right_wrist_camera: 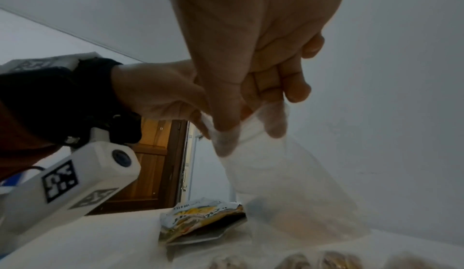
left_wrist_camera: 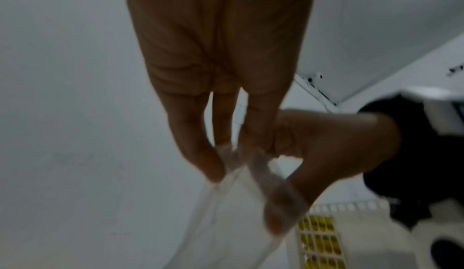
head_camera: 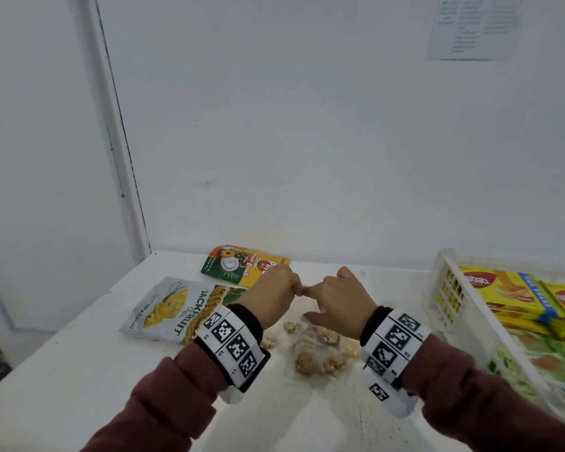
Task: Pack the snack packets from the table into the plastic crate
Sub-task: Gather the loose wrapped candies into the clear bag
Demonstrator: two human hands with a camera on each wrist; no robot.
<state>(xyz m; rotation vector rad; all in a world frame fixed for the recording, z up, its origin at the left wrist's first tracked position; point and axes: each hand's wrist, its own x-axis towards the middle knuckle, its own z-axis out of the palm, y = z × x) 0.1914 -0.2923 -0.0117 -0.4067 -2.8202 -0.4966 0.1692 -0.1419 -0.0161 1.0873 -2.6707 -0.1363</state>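
Both hands up off the table, meeting at the fingertips over its middle. Our left hand and right hand each pinch the top edge of a clear plastic bag; thumbs and fingers are curled tight on the film, nothing loose. In the left wrist view the film bunches between the fingers of both hands, so we judge the mouth is being gathered shut before the bag travels.

The bag hangs down from the pinch. Its lower part rests on the table directly beneath and just nearer us than the hands, holding brown crumbly snack pieces. Held by the top like this, the weight sits low and the pieces should stay in, provided the mouth stays closed.

Two packets lie flat to the left: the jackfruit chips packet, partly behind our left wrist, and a yellow-and-green pineapple biscuit packet farther back, near the wall. Neither is touched.

The plastic crate stands to the right, just beside our right wrist, already holding yellow wafer packs and green ones below. We judge the job partly done: this bag goes next, a short swing rightward over the rim, then the two on the left.
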